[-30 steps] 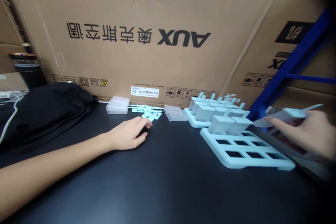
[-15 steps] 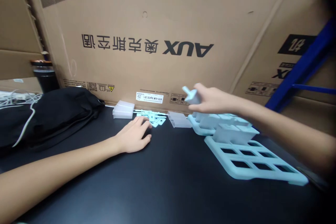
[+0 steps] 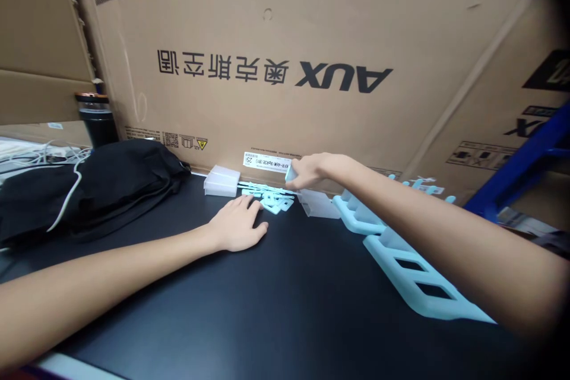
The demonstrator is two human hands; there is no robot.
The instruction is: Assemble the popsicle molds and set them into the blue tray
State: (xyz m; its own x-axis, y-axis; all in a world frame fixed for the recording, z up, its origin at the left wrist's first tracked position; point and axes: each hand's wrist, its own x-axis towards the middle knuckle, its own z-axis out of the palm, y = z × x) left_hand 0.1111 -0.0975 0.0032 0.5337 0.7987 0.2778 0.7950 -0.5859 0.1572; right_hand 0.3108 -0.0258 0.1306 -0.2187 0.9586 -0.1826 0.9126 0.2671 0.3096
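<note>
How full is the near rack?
Near rack partly filled: a mould stands toward its back; table shows through two holes nearer the front. Cannot tell the rest: right forearm hides it.

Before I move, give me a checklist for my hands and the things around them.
1. Right hand grips a light-blue plastic piece: ok.
2. Held piece's full shape visible: not ok, mostly hidden by the hand.
3. Left hand palm-down on the flat black tabletop: ok.
4. Left hand touching the loose light-blue plastic pieces: cannot tell.
5. Translucent white box-shaped containers beside those pieces: ok, on both sides.
6. Nearer light-blue plastic rack with rectangular openings fully visible: not ok, right forearm blocks part.
</note>
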